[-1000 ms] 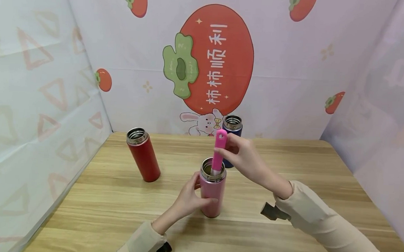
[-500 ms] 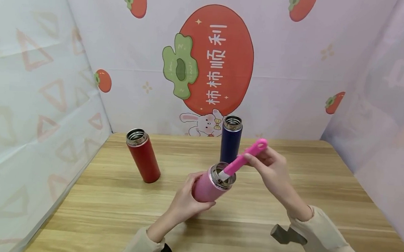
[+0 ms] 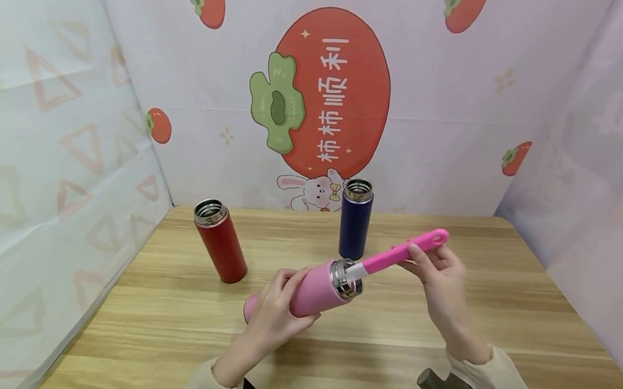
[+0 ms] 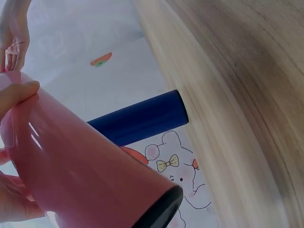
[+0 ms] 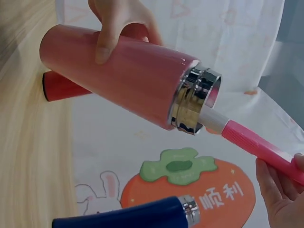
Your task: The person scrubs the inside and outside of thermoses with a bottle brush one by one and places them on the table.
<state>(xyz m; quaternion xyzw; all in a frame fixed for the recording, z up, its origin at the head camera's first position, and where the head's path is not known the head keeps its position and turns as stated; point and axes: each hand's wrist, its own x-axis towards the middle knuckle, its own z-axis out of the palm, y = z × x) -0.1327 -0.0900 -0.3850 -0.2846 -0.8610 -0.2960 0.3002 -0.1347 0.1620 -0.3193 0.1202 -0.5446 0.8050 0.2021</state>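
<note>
My left hand (image 3: 276, 309) grips a pink bottle (image 3: 315, 292) around its body and holds it tilted, its open steel mouth facing right. In the left wrist view the pink bottle (image 4: 90, 161) shows its dark base low in the picture. With thumb and fingers, my right hand (image 3: 443, 287) pinches the pink handle (image 3: 397, 255) of a long tool, which has a hole at its end. The tool's white neck (image 5: 213, 119) runs into the bottle's mouth in the right wrist view; its head is hidden inside.
A red bottle (image 3: 222, 243) without a lid stands at the left of the wooden table (image 3: 159, 339). Behind the pink bottle stands a lidless dark blue bottle (image 3: 355, 222). Printed cloth (image 3: 441, 96) hangs at the back and both sides.
The pink bottle has gone from upright on the table to strongly tilted, mouth to the right. My right hand has moved right and down, with the tool's handle swinging over the same way.
</note>
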